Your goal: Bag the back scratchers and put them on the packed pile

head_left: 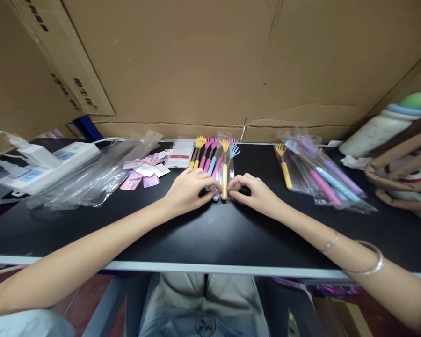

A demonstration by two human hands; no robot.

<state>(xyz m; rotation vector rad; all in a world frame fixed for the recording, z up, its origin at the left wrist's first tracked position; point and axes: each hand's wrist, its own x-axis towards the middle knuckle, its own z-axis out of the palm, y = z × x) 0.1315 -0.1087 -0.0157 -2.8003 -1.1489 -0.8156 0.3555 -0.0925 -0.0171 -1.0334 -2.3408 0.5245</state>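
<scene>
A yellow back scratcher [225, 180] with a claw-shaped head lies upright-pointing in front of me, over a clear plastic bag [230, 172]. My left hand [192, 187] is closed at the bag's left lower edge, thumb and forefinger in a pinch. From the other side my right hand [254, 193] pinches at the right lower edge, close to the yellow handle. How much of the film each hand grips is partly hidden by the fingers. Several back scratchers in yellow, pink and blue, such as a pink one [202, 163], lie in a row behind my left hand.
Small printed cards [150, 181] lie loose left of a white box [180, 153]. Further left are empty clear bags [91, 182] and a white power strip [33, 175]. On the right, bagged back scratchers [331, 180] lie beside a loose yellow one [284, 168]. A white bottle [379, 128] stands tilted-looking behind.
</scene>
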